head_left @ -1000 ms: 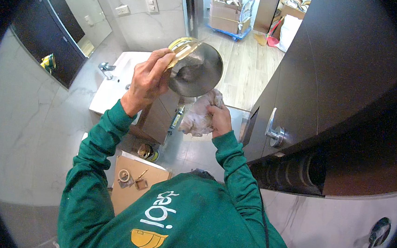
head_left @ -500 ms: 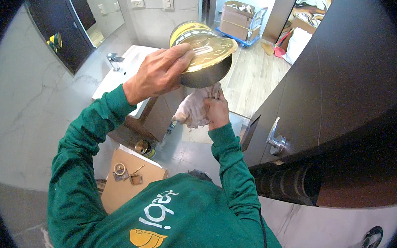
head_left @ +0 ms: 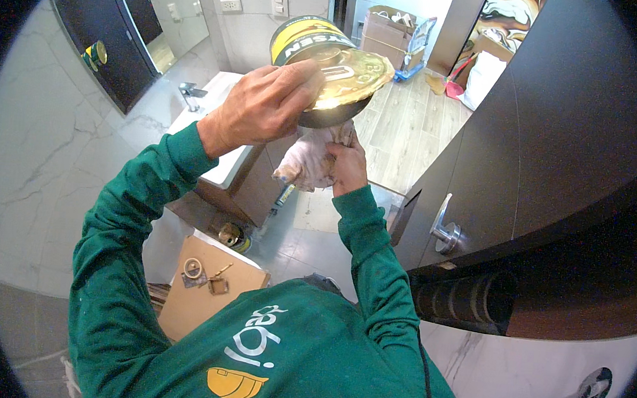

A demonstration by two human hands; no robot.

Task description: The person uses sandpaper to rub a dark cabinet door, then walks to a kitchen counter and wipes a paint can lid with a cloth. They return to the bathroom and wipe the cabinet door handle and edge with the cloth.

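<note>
My left hand [head_left: 270,105] pinches the edge of a round gold metal lid [head_left: 354,78]. The lid lies slanted across the mouth of a black and yellow can [head_left: 309,37], which is tipped toward me; a dark strip of its rim shows below the lid. Whether the lid is still joined to the can, I cannot tell. Under the can, my right hand [head_left: 350,164] is closed on a crumpled, stained whitish rag [head_left: 310,157]. The rag and fingertips reach up to the can's underside, and how the can is supported there is partly hidden.
A white sink [head_left: 224,165] with a chrome tap [head_left: 190,95] is at left. A brown board [head_left: 210,295] bears small items, beside another can [head_left: 233,237] on the floor. To the right stands a dark door [head_left: 529,178] with a metal handle [head_left: 447,231]. Farther off is a cardboard box [head_left: 386,40].
The can and lid sit slightly higher in view. The lid has turned and covers more of the can's dark opening. The rag in my right hand has also shifted up a little.
</note>
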